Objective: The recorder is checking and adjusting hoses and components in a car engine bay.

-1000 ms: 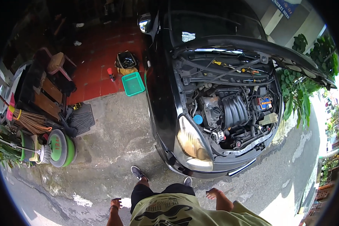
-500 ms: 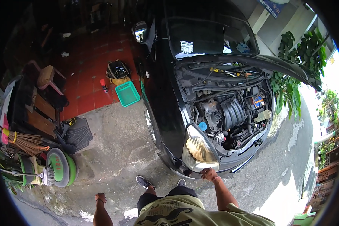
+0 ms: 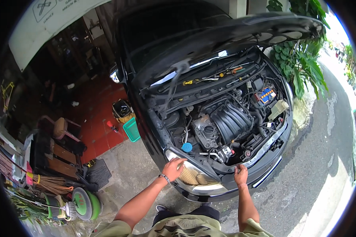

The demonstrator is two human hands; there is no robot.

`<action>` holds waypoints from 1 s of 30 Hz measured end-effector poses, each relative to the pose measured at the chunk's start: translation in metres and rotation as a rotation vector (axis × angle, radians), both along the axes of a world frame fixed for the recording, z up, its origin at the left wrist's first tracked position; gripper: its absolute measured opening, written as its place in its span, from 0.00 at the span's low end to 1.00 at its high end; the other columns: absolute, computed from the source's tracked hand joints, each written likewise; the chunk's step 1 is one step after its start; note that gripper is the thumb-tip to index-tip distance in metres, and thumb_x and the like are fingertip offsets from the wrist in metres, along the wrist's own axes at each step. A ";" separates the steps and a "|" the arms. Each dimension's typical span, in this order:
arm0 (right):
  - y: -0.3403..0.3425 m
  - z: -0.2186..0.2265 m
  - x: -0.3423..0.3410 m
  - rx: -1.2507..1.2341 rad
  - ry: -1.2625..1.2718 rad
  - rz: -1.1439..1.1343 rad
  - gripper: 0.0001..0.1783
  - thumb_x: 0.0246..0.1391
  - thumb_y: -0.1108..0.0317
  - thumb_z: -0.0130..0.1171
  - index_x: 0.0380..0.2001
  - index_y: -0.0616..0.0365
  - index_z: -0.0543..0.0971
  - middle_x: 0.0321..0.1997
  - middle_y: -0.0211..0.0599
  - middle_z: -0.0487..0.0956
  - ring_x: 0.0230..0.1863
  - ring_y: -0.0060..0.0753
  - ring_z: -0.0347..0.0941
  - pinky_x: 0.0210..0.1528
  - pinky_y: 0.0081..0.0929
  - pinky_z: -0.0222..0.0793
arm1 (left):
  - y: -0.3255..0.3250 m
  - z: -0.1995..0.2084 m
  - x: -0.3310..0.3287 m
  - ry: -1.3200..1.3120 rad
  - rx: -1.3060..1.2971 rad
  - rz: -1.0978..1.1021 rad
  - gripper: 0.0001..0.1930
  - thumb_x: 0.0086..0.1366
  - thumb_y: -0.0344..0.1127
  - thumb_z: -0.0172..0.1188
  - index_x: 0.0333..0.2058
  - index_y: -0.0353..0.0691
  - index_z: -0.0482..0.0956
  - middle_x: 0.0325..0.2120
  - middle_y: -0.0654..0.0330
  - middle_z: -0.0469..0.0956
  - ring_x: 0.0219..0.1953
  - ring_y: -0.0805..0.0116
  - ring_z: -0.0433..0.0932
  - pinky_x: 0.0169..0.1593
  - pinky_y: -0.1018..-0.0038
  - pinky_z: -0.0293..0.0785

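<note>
A black car (image 3: 154, 130) stands before me with its hood (image 3: 233, 33) raised and the engine bay (image 3: 225, 122) exposed. My left hand (image 3: 173, 169) rests with fingers spread on the top edge of the yellowed headlight (image 3: 192, 175). My right hand (image 3: 240, 174) touches the front panel of the engine bay, fingers on its rim. A blue cap (image 3: 186, 147) sits just beyond my left hand. The black ribbed intake cover (image 3: 230, 120) fills the bay's middle. Neither hand holds anything.
A green basket (image 3: 131, 129) lies on the red tiled floor left of the car. A chair (image 3: 61, 130), a broom (image 3: 47, 183) and a green round machine (image 3: 85, 201) are at my left. Leafy plants (image 3: 300, 63) grow past the car's far side. Grey road (image 3: 324, 158) runs on the right.
I have stepped up to the car's front. Both hands have risen from my sides, the left onto the headlight, the right onto the front panel.
</note>
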State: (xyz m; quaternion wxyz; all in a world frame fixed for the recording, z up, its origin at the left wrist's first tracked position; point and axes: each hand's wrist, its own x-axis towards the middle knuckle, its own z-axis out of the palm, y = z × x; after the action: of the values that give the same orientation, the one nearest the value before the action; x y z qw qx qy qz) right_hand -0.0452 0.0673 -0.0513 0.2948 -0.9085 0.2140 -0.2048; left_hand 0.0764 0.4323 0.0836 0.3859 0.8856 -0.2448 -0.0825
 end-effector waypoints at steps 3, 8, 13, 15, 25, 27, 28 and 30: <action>-0.040 -0.020 0.036 -0.045 -0.062 0.078 0.08 0.50 0.70 0.61 0.34 0.60 0.79 0.34 0.47 0.78 0.41 0.52 0.73 0.47 0.44 0.67 | -0.077 0.019 0.063 -0.165 0.012 0.005 0.14 0.63 0.32 0.58 0.48 0.41 0.79 0.41 0.52 0.81 0.48 0.53 0.77 0.52 0.63 0.73; -0.052 -0.059 0.053 -0.063 0.142 0.220 0.11 0.53 0.61 0.60 0.27 0.58 0.80 0.31 0.44 0.78 0.44 0.49 0.72 0.52 0.44 0.65 | -0.167 0.057 0.189 -0.307 0.054 0.092 0.13 0.64 0.31 0.56 0.47 0.41 0.78 0.44 0.50 0.80 0.48 0.48 0.77 0.52 0.61 0.73; -0.066 -0.049 0.043 -0.089 0.068 0.128 0.11 0.56 0.64 0.53 0.24 0.58 0.77 0.29 0.43 0.76 0.39 0.46 0.70 0.47 0.40 0.63 | -0.250 0.079 0.337 -0.463 0.303 0.157 0.11 0.65 0.31 0.53 0.45 0.41 0.78 0.45 0.47 0.79 0.48 0.47 0.77 0.52 0.57 0.73; -0.068 -0.053 0.042 -0.083 0.035 0.137 0.09 0.55 0.65 0.54 0.27 0.58 0.77 0.30 0.42 0.76 0.38 0.46 0.70 0.45 0.40 0.63 | -0.265 0.065 0.398 -0.483 0.463 0.205 0.12 0.66 0.33 0.53 0.47 0.43 0.78 0.46 0.48 0.79 0.49 0.48 0.77 0.53 0.57 0.73; -0.063 -0.050 0.051 -0.080 0.040 0.163 0.09 0.49 0.67 0.57 0.33 0.59 0.79 0.36 0.40 0.78 0.42 0.44 0.72 0.48 0.38 0.65 | -0.273 0.020 0.526 -0.307 0.630 0.077 0.13 0.67 0.40 0.55 0.45 0.45 0.84 0.44 0.51 0.81 0.47 0.52 0.78 0.53 0.62 0.72; -0.061 -0.048 0.053 -0.081 0.045 0.174 0.10 0.49 0.67 0.57 0.34 0.59 0.79 0.37 0.40 0.78 0.43 0.44 0.72 0.48 0.38 0.65 | -0.266 0.027 0.538 -0.255 0.603 0.051 0.13 0.66 0.41 0.56 0.44 0.45 0.84 0.41 0.51 0.82 0.45 0.53 0.80 0.51 0.63 0.73; -0.060 -0.047 0.055 -0.081 0.050 0.179 0.10 0.49 0.67 0.57 0.34 0.59 0.79 0.37 0.40 0.78 0.43 0.44 0.72 0.48 0.38 0.65 | -0.263 0.032 0.545 -0.210 0.606 0.001 0.14 0.66 0.42 0.57 0.44 0.45 0.84 0.40 0.52 0.83 0.42 0.55 0.81 0.49 0.64 0.73; -0.063 -0.046 0.056 -0.084 0.051 0.183 0.10 0.48 0.68 0.56 0.34 0.59 0.79 0.37 0.40 0.78 0.43 0.44 0.72 0.49 0.39 0.65 | -0.264 0.035 0.549 -0.159 0.602 -0.055 0.14 0.65 0.43 0.57 0.44 0.45 0.84 0.38 0.52 0.84 0.40 0.56 0.81 0.47 0.64 0.74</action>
State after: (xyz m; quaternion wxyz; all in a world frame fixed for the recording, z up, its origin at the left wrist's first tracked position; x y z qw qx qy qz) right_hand 0.0112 0.0045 -0.0972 0.2681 -0.9408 0.1288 -0.1627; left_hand 0.6251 0.1678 0.1182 0.0835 0.9568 -0.2626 -0.0924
